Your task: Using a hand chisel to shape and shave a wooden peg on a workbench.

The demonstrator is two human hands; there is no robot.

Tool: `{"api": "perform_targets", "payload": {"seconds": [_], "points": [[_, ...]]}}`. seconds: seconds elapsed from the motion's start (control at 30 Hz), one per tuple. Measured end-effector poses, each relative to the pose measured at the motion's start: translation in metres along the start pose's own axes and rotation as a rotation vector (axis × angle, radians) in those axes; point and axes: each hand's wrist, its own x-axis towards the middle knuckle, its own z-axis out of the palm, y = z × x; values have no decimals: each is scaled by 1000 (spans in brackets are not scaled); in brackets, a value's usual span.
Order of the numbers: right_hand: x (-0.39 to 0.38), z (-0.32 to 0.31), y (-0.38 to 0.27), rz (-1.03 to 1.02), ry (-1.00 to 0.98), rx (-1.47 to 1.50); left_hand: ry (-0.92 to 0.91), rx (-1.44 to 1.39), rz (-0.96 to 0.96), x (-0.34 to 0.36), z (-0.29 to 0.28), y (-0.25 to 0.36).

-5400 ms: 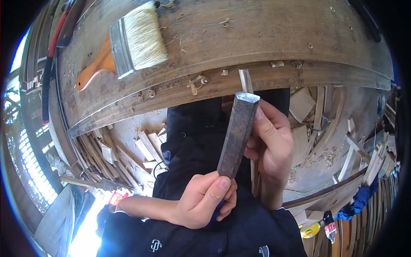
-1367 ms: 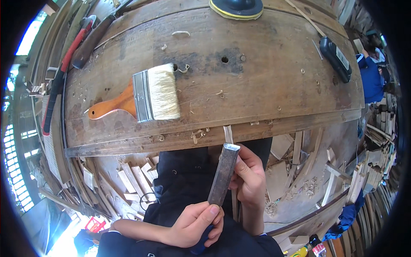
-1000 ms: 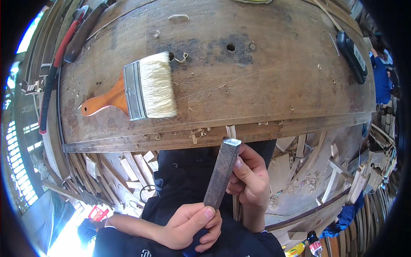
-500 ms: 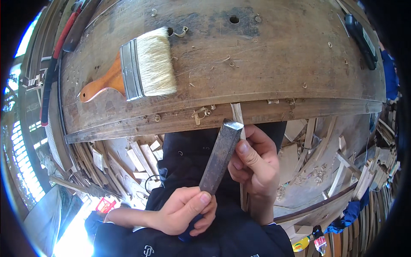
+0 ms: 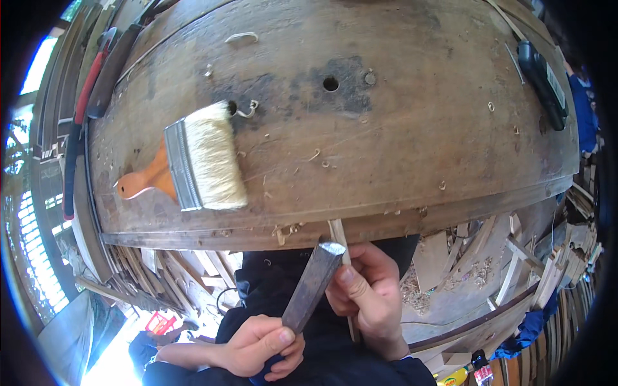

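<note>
holding the chisel (image 5: pixel 312 289) in my left hand (image 5: pixel 261 347), i record its fingers (image 5: pixel 293 358) clamped round the tool's lower end, between six and seven o'clock in my view; a little blue handle shows beneath them. the blade slants toward one o'clock, its bevelled tip bright against darker steel. at three o'clock from the blade is my right hand (image 5: pixel 370 296), fingers closed on a thin wooden strip (image 5: pixel 337 233) that runs up toward twelve, its upper end seen against the near edge of the worktop (image 5: pixel 386 148). whether strip and blade touch, i cannot tell.

on the worktop, between ten and eleven o'clock from the chisel, a wide brush (image 5: pixel 209 157) lies flat, bristles toward three, wooden handle toward nine. farther out in that direction is a long tool with a red and dark handle (image 5: pixel 82 109). a black device (image 5: pixel 541 83) lies between one and two o'clock. a round hole (image 5: pixel 331 83) sits at twelve. curled shavings (image 5: pixel 315 154) are scattered about. wood offcuts (image 5: pixel 430 262) lie at two o'clock from my right hand, past the worktop's edge.
</note>
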Motion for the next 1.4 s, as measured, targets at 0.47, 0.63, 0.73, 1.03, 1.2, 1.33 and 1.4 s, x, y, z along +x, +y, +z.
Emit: {"api": "perform_targets", "payload": {"seconds": [0.47,0.63,0.73,1.03,1.2,1.33,1.4], "points": [[-1,6,-4,-9,86,-29,103,178,190,25,10,-13],[-3,3,-7,-12,79,9,-10,180,282,37,2,-24],[-2,1,-8,-6,61,40,-20,121,288,43,1,-29],[-6,1,-13,-28,122,20,-70,138,277,50,7,-27],[-8,2,-12,-47,243,-75,3,73,240,59,21,-23],[-5,-3,-15,-15,133,-110,18,61,275,60,15,-25],[-13,-9,-21,-20,108,-96,-106,97,278,61,13,-26]]}}
